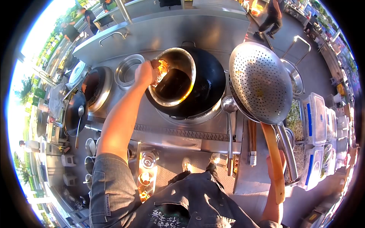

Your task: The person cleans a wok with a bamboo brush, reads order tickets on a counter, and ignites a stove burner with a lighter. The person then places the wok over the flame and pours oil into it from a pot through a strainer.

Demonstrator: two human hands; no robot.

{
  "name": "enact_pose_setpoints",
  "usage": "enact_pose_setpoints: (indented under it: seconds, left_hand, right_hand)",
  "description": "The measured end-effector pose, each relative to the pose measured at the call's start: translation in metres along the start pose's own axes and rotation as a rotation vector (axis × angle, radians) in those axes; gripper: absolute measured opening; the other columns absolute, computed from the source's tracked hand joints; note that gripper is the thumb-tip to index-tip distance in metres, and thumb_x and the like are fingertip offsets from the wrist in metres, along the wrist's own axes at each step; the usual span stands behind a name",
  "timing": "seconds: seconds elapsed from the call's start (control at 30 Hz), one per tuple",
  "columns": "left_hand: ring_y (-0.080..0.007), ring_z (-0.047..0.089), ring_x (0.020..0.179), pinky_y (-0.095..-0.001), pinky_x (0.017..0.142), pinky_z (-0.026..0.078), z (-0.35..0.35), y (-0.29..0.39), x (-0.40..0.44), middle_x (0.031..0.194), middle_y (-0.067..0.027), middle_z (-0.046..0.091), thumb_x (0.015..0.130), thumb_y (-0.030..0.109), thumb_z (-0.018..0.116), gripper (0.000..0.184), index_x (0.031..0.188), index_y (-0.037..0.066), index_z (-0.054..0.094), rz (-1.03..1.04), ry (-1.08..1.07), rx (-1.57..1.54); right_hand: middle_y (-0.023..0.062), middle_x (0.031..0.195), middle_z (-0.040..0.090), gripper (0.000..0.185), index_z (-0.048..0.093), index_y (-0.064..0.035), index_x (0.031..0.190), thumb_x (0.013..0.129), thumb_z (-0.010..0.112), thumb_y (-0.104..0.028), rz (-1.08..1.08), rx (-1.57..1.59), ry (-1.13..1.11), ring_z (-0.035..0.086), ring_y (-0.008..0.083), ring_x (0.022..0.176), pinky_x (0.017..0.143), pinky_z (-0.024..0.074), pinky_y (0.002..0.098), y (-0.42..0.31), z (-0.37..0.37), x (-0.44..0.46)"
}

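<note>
My left hand [145,74] grips the rim of a steel pot [192,74] with dark liquid inside. This pot is over the left side of a large black wok [211,78] on the stove. At the right, my right hand [270,165] is closed around a long wooden handle [273,152], which hides part of the fingers. The handle runs up to the underside of a big perforated strainer [260,81], whose metal handle [287,152] lies just to the right. A ladle [229,104] rests between wok and strainer.
An empty steel bowl [125,70] stands left of the pot, with a smaller wok [76,114] further left. Chopsticks [252,140] lie beside the ladle. Lidded plastic boxes [316,117] and ingredient trays line the right. A person [272,17] is at the upper right.
</note>
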State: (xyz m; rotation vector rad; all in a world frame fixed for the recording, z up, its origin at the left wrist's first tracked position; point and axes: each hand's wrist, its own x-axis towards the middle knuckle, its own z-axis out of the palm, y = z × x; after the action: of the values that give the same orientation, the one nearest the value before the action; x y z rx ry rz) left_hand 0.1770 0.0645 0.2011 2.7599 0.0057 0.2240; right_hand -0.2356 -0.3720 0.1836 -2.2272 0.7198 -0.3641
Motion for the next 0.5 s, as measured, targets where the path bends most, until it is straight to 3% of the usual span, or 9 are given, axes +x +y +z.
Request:
enact_pose_setpoints:
  seconds: [0.07,0.27,0.33,0.47,0.5]
  left_hand:
    - [-0.0389,0.065,0.101,-0.0450,0.088,0.051,-0.006,0.003,-0.002,0.103,-0.0217,0.069,0.084,0.030,0.063,0.031,0.104,0.008,0.071,-0.019,-0.012,-0.007]
    - [-0.0361,0.066,0.102,-0.0431,0.088,0.051,-0.005,-0.022,0.003,0.100,-0.0171,0.071,0.082,0.031,0.061,0.033,0.109,0.015,0.072,-0.145,-0.041,-0.035]
    - [-0.0356,0.070,0.089,-0.0433,0.075,0.056,0.001,-0.040,0.002,0.093,-0.0189,0.071,0.081,0.030,0.061,0.033,0.108,0.013,0.072,-0.191,-0.055,-0.183]
    - [-0.0306,0.067,0.057,-0.0406,0.044,0.053,0.010,-0.061,-0.009,0.079,-0.0183,0.067,0.079,0.019,0.066,0.032,0.101,-0.004,0.069,-0.401,-0.098,-0.604]
    - [-0.0302,0.066,0.057,-0.0417,0.042,0.052,0.010,-0.062,-0.015,0.081,-0.0174,0.067,0.079,0.018,0.067,0.033,0.101,-0.007,0.067,-0.413,-0.078,-0.648]
  right_hand:
    - [0.0077,0.069,0.052,0.010,0.056,-0.0027,0.083,0.077,0.064,-0.002,0.012,-0.015,0.007,0.050,0.0158,0.065,0.059,0.0437,0.0317,-0.002,-0.001,0.000]
    - [0.0095,0.072,0.054,0.018,0.059,-0.0025,0.091,0.075,0.067,-0.005,0.008,0.133,-0.023,0.054,0.0189,0.067,0.062,0.0459,0.0337,0.018,0.001,-0.001]
    - [0.0027,0.073,0.056,0.015,0.057,-0.0014,0.088,0.081,0.068,-0.008,-0.099,-0.025,0.035,0.053,0.0094,0.066,0.060,0.0456,0.0266,0.016,0.004,0.001]
    - [0.0049,0.076,0.061,0.015,0.060,-0.0011,0.090,0.080,0.068,-0.008,-0.065,0.024,0.070,0.058,0.0115,0.069,0.064,0.0480,0.0276,0.028,0.011,0.007]
    - [0.0068,0.075,0.058,0.021,0.060,-0.0011,0.094,0.076,0.068,-0.007,-0.062,0.006,0.069,0.056,0.0155,0.068,0.063,0.0475,0.0305,0.037,0.014,0.009]
